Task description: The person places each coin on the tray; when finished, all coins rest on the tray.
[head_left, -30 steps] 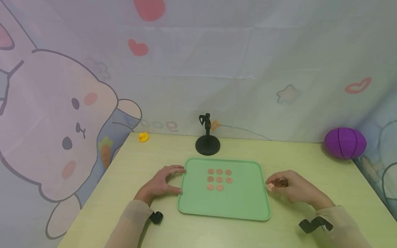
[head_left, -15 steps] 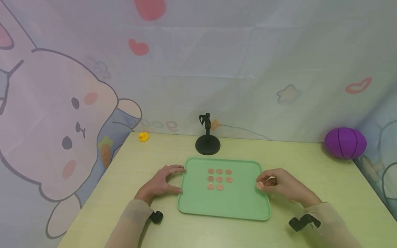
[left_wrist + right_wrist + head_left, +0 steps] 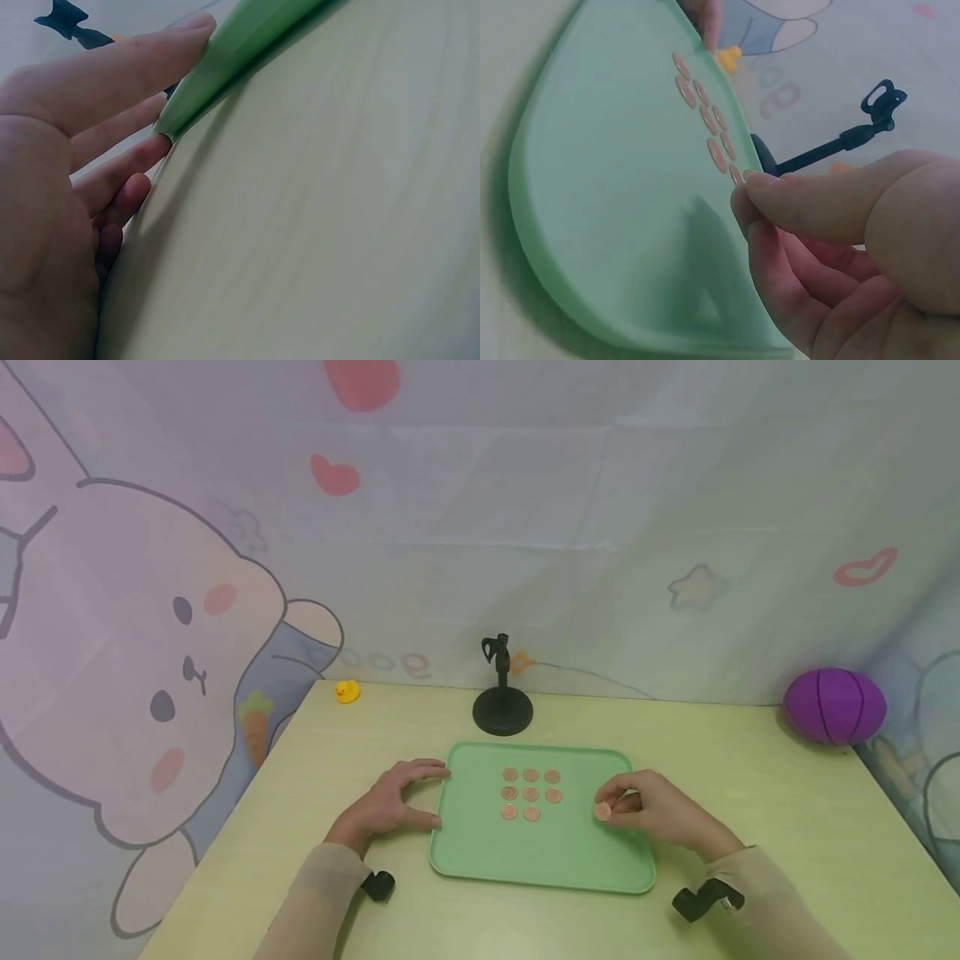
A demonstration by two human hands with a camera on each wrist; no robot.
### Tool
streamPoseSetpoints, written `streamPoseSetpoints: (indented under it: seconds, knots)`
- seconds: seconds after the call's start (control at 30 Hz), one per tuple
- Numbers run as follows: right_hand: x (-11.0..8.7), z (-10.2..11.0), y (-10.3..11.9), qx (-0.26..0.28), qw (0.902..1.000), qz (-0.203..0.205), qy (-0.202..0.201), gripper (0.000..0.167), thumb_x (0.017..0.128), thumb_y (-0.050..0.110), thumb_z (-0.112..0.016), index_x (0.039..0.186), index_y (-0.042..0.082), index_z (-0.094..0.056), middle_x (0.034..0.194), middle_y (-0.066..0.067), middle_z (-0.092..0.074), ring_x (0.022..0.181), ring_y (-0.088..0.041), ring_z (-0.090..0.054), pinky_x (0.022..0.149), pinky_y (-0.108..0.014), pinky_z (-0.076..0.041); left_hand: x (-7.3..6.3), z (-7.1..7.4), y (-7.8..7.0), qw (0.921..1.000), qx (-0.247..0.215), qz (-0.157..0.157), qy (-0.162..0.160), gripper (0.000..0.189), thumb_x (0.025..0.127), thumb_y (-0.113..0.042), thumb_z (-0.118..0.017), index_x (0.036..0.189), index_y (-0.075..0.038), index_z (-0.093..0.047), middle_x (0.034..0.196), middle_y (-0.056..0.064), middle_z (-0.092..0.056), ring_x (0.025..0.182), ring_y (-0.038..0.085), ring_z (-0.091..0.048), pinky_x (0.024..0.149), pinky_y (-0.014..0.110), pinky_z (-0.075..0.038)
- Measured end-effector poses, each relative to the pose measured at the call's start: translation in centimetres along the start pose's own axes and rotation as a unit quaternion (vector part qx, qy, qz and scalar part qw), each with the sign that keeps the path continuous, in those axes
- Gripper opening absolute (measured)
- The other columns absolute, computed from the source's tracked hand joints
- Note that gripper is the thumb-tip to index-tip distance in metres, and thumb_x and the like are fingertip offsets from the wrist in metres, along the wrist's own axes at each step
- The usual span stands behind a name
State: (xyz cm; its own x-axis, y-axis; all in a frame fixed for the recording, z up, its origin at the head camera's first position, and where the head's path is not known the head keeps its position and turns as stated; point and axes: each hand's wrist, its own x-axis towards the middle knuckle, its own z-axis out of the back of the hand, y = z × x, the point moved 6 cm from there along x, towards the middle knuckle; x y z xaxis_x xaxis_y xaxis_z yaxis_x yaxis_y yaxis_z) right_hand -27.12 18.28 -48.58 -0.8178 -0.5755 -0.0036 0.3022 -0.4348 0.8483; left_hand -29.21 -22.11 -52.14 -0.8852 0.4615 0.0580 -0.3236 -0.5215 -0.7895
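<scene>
A light green tray [image 3: 480, 860] lies on the table, bearing several copper-coloured coins [image 3: 531, 793]. The coins form two rows of three, with a front row of two at left and middle. My right hand [image 3: 663, 810] pinches one more coin [image 3: 603, 811] between thumb and fingertips over the tray's right part; its shadow falls on the tray in the right wrist view. At the tray's left edge rests my left hand [image 3: 386, 797], thumb and fingers spread apart. In the left wrist view its thumb tip and fingertips touch the green rim [image 3: 225, 60].
Behind the tray stands a black stand [image 3: 502, 710] with a round base and clip. A yellow rubber duck [image 3: 347, 692] sits at the back left corner, a purple ball [image 3: 835, 707] at the back right. A printed cloth [image 3: 525, 485] hangs behind the table.
The right hand has moved left with the pinched coin, from just outside the tray's right edge to over the tray. The left hand and the coins lying on the tray have stayed put.
</scene>
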Motion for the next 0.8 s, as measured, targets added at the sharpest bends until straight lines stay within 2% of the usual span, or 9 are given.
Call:
streamPoseSetpoints:
  seconds: [0.3,0.53,0.8]
  knots:
    - [0.9,-1.3,0.6,-0.002,1.0,0.004,0.0,0.025,0.094,0.014,-0.081,0.116,0.003,-0.075,0.105,-0.008,-0.069,0.089,-0.015,-0.071,0.081,-0.025,-0.058,0.0,0.1,0.0,1.0,0.002,-0.003,0.001,0.073,0.076,-0.034,-0.094,0.142,-0.024,-0.066,0.157,0.002,-0.053,0.146,0.033,-0.039,0.12,0.064,-0.026]
    - [1.3,-2.2,0.4,-0.021,0.9998,-0.001,0.006,0.022,0.093,0.016,-0.082,0.111,0.005,-0.076,0.102,-0.005,-0.071,0.089,-0.014,-0.071,0.082,-0.025,-0.059,-0.1,0.0,0.0,1.0,0.007,0.0,0.0,0.073,0.076,-0.034,-0.094,0.142,-0.025,-0.066,0.157,0.001,-0.052,0.147,0.033,-0.038,0.121,0.064,-0.025]
    - [1.7,-2.6,0.9,-0.06,0.998,0.015,0.011,0.015,0.094,0.012,-0.08,0.106,0.005,-0.077,0.098,-0.002,-0.073,0.084,-0.009,-0.068,0.079,-0.026,-0.059,0.0,0.1,-0.1,1.0,0.005,-0.004,-0.002,0.073,0.076,-0.034,-0.094,0.142,-0.024,-0.066,0.157,0.002,-0.053,0.147,0.034,-0.039,0.121,0.065,-0.025]
